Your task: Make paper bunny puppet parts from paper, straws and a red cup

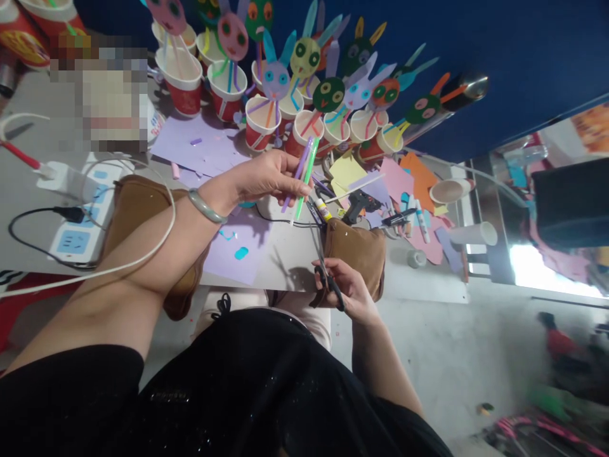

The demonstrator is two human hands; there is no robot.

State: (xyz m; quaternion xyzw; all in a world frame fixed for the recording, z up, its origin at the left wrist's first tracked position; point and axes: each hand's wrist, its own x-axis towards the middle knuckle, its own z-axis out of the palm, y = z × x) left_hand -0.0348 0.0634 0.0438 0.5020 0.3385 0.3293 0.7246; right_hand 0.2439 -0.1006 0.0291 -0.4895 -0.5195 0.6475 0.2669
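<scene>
Red cups crowd behind the held straws.

Just one head-worn cam, looking forward and down, pretty close: left hand and right hand mid-frame, black shirt along the bottom, blue surface upper right.

The straws look glossy plastic, the lilac paper matt.

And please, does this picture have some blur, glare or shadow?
Head view: the background at lower right is blurred; same view: a bright patch at right is washed out; head view: the right hand and scissors throw a shadow onto the table.
</scene>
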